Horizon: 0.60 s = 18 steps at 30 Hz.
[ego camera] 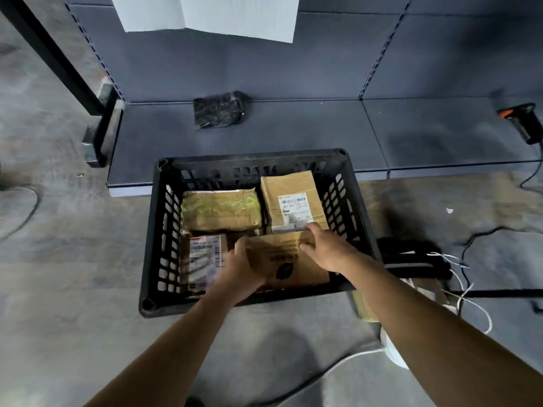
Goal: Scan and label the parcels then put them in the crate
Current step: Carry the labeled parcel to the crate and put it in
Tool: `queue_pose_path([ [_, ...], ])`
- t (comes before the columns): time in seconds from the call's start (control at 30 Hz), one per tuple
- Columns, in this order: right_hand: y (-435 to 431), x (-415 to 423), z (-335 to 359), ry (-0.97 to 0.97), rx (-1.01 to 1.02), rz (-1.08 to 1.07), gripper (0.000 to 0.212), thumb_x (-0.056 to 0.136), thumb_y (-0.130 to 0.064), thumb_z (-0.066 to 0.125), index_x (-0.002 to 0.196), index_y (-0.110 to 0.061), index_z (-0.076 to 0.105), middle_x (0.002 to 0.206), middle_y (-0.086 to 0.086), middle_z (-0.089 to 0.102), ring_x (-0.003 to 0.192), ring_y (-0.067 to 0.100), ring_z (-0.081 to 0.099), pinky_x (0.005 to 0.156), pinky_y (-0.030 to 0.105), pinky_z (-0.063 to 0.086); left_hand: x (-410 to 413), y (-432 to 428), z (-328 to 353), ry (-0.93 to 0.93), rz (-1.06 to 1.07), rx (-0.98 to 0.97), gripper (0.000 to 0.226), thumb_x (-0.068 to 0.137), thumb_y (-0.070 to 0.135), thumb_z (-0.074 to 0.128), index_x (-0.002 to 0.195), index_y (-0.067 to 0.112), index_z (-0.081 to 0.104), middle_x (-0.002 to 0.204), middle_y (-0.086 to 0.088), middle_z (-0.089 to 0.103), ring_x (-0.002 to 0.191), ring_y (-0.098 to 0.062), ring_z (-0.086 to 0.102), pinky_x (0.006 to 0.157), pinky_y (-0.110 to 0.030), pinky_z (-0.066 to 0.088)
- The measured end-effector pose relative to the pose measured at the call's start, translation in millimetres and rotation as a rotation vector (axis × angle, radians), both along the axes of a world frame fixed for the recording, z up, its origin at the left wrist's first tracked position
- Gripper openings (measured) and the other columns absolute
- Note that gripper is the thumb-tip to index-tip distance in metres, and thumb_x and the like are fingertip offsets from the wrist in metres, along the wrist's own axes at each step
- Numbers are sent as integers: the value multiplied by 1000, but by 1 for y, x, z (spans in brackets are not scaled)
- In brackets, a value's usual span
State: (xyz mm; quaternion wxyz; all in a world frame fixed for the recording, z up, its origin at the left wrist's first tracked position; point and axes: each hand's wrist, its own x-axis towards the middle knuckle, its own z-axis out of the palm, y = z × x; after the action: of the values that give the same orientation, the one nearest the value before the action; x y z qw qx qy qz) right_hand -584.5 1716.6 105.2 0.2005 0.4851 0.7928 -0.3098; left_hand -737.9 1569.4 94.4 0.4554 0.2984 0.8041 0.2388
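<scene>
A black plastic crate (158, 230) stands on the floor and holds several parcels. Both hands hold a brown cardboard parcel (289, 267) with dark print at the crate's near right. My left hand (239, 267) grips its left edge; my right hand (323, 248) grips its far right corner. Behind it lies a brown box with a white barcode label (291, 198). A parcel wrapped in yellowish tape (220, 211) sits at the far left, and a labelled parcel (202, 259) lies at the near left. A black-wrapped parcel (219, 110) lies on the dark shelf (293, 133).
A black and orange handheld scanner (526, 121) rests at the shelf's right end with its cable trailing down. Black and white cables (464, 277) and a dark device lie on the floor to the crate's right. A white sheet (211, 13) hangs on the back panel.
</scene>
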Motion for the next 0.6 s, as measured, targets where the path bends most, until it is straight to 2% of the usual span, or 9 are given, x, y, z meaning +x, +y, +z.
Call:
queue_pose_path([
  [0.17, -12, -1, -1, -4, 9, -10, 64, 96, -41, 55, 149, -36, 19, 133, 8, 48, 111, 28, 58, 88, 39, 52, 9, 8, 6, 95, -135, -123, 106, 76, 29, 79, 154, 25, 7, 137, -15, 33, 115, -37, 51, 90, -49, 53],
  [0.3, -12, 0, 33, -43, 47, -14, 65, 97, -45, 51, 151, -38, 15, 136, 8, 44, 110, 25, 57, 85, 42, 55, 9, 6, 40, 183, -175, -181, 105, 78, 42, 75, 154, 27, 5, 149, -14, 24, 132, -38, 36, 104, -50, 41],
  [0.47, -24, 7, 136, 8, 71, 14, 62, 97, -48, 50, 150, -37, 19, 140, 9, 41, 120, 28, 52, 94, 44, 51, 12, -6, 140, 270, -187, -232, 109, 76, 41, 79, 154, 27, 5, 151, -15, 24, 138, -38, 29, 109, -52, 37],
  [0.6, -42, 19, 245, 14, 98, 13, 66, 96, -53, 48, 152, -35, 18, 145, 7, 38, 127, 30, 47, 96, 44, 49, 24, -22, 254, 345, -207, -221, 109, 75, 41, 79, 153, 32, 3, 149, -11, 25, 136, -36, 29, 105, -51, 41],
])
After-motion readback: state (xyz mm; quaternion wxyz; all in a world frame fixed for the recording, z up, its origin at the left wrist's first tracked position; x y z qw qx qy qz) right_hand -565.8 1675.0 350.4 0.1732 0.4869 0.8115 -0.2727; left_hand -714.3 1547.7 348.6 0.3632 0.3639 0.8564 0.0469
